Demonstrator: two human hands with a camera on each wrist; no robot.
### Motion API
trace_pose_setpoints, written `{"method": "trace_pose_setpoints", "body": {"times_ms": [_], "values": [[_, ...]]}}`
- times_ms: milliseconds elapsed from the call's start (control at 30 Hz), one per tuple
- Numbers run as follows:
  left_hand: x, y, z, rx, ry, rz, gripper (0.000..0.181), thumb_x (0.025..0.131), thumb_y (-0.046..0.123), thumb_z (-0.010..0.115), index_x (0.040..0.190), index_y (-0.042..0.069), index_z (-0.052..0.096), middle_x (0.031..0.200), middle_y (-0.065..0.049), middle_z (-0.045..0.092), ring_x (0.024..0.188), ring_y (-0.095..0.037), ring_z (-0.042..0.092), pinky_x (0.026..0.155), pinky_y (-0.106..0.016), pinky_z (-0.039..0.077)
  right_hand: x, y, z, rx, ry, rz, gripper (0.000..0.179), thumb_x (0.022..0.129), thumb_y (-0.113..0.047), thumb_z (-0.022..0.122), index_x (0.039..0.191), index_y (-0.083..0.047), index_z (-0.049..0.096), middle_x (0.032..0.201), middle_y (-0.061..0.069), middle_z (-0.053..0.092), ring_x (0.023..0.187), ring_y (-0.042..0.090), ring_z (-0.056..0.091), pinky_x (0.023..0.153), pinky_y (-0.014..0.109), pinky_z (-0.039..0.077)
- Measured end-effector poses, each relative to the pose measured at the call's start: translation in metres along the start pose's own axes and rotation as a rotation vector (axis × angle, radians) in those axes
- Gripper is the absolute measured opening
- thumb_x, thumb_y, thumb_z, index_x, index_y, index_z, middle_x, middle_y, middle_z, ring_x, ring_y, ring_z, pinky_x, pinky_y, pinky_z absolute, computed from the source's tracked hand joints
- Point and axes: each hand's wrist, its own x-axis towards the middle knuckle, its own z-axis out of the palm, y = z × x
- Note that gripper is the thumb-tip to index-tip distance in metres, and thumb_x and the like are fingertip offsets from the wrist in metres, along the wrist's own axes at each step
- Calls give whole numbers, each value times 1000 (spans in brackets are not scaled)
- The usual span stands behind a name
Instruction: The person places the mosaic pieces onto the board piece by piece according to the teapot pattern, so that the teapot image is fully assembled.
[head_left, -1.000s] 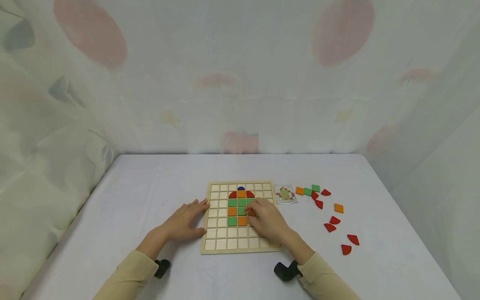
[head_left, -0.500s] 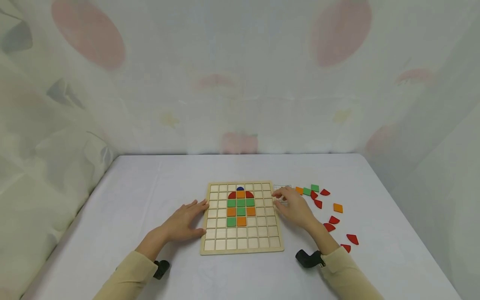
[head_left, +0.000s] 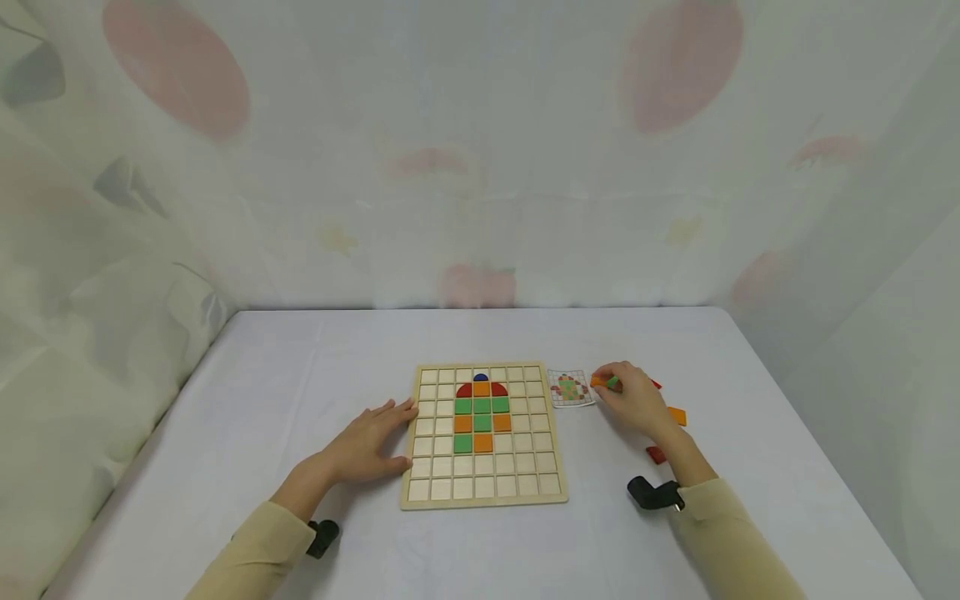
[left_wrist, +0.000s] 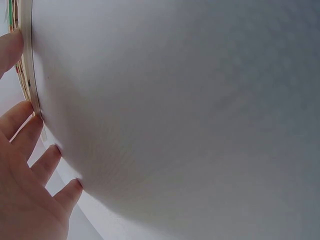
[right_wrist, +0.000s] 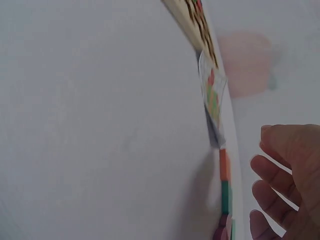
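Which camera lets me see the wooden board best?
The head view: it shows the wooden board from above, with its squares and colored tiles. The left wrist view catches only an edge by the left hand; the right wrist view, a slanted part up top.

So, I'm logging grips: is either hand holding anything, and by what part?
Nothing: the left hand touches the board; the right hand hovers near an orange tile.
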Motion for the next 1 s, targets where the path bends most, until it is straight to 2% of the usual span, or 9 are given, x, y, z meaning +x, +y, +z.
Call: {"method": "trace_pose_setpoints", "body": {"times_ms": [167, 400, 733, 1000], "values": [[0, 0, 1, -2, 3, 3, 71, 79, 30, 69, 138, 4, 40, 147, -11, 33, 134, -40, 28, 104, -62, 22, 3, 17, -2, -40, -36, 41, 26, 84, -15, 63, 108, -5, 63, 100, 12, 60, 81, 22, 51, 71, 35, 46], [0, -2, 2, -1, -4, -11, 72, 78, 31, 70, 139, 6, 40, 148, -10, 33, 134, -39, 28, 104, -62, 22, 7, 28, -4, -64, -53, 60, 30, 83, -16, 61, 110, -3, 63, 106, 17, 59, 89, 28, 52, 77, 44, 46], [1, -4, 4, -2, -4, -15, 72, 79, 32, 69, 139, 7, 39, 148, -9, 33, 135, -38, 27, 105, -62, 21, 11, 35, -6, -150, -57, 50, 28, 80, -17, 67, 103, -2, 63, 90, 15, 57, 80, 28, 52, 72, 43, 46], [0, -3, 3, -1, -3, -17, 72, 79, 32, 70, 139, 7, 40, 148, -9, 33, 135, -38, 27, 105, -62, 21, 11, 36, -8, -166, -72, 46, 23, 80, -15, 67, 100, -3, 63, 85, 11, 55, 76, 25, 50, 68, 41, 45]]}}
